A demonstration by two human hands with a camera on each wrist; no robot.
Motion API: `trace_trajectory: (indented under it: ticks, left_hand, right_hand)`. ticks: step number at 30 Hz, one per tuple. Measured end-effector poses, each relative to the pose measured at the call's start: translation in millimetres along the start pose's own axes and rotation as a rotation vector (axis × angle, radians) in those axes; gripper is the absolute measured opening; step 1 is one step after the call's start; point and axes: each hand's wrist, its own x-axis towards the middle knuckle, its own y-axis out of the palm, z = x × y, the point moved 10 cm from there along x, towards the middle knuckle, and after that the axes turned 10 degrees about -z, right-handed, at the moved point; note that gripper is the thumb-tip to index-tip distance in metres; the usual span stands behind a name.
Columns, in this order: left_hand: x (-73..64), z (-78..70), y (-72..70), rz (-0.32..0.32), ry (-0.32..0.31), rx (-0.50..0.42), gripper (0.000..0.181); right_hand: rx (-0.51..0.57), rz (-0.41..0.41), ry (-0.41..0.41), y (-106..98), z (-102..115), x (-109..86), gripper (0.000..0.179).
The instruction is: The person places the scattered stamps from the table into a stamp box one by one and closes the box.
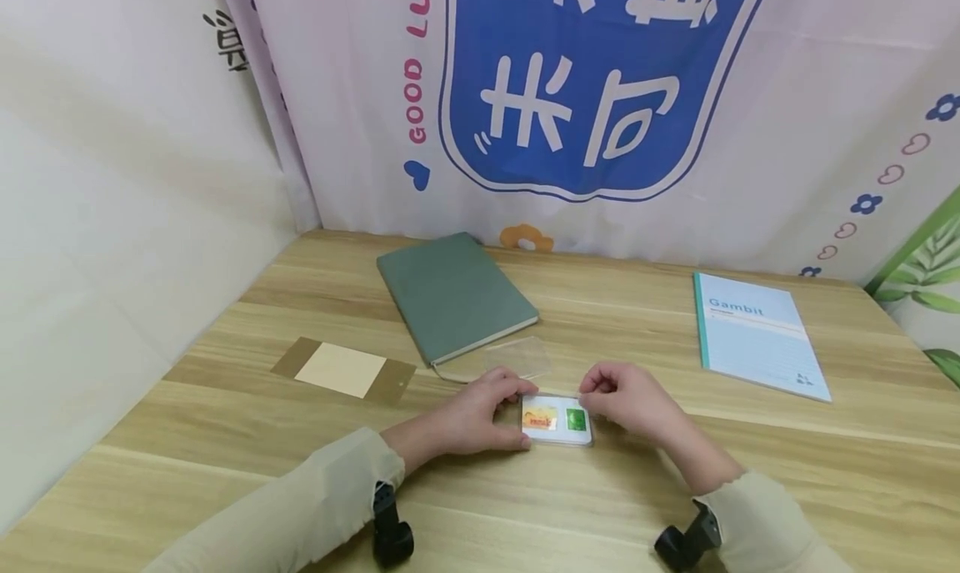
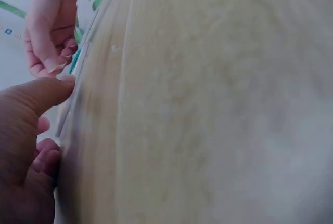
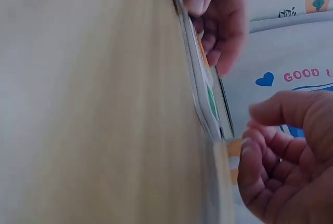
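Observation:
A small flat white case with a clear rim lies on the table; an orange-yellow sticker and a green sticker show on its top. My left hand grips its left end, thumb at the near corner and fingers at the far edge. Over the far right corner is my right hand, fingers curled and thumb against the fingertips. In the right wrist view the right hand stands apart from the case, with nothing visible between its fingertips.
Behind the hands lies a green notebook, a clear sheet by its near edge. A brown card with a cream middle is at left. A light blue Gambit notebook lies at right. Printed cloth hangs behind the table.

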Motion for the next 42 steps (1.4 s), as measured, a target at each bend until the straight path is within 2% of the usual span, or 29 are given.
trace_trajectory:
  ticks: [7,11,14,19,25,31,36,42]
  left_hand:
    - [7.0,-14.7,-29.6,-0.093,0.070,0.028,0.056]
    - [14.7,-9.8,-45.5,-0.144,0.046,0.071,0.057]
    - [18.3,-0.2,-51.4,-0.161,0.009,0.107,0.060]
    - [18.8,16.1,-52.3,-0.148,-0.072,0.122,0.065]
    - [18.6,25.0,-51.9,-0.150,-0.115,0.128,0.068]
    - [20.4,27.1,-49.0,-0.134,-0.140,0.157,0.071]
    - [21.1,28.7,-44.9,-0.121,-0.162,0.185,0.073]
    - [22.0,28.1,-45.0,-0.135,-0.185,0.219,0.071]
  right_hand:
    - [-0.029,0.023,-0.154,-11.8,23.0,16.4,0.018]
    - [-0.052,0.063,-0.239,-10.0,34.4,30.0,0.027]
    - [-0.097,0.096,-0.289,-4.7,40.0,39.9,0.035]
    - [-0.186,0.164,-0.326,8.9,42.4,52.9,0.051]
    - [-0.261,0.210,-0.353,20.4,45.0,64.4,0.064]
    - [-0.327,0.285,-0.359,33.5,45.6,70.3,0.074]
    - [-0.361,0.304,-0.362,39.3,46.7,72.2,0.076]
    - [-0.404,0.313,-0.362,44.4,46.7,73.8,0.076]
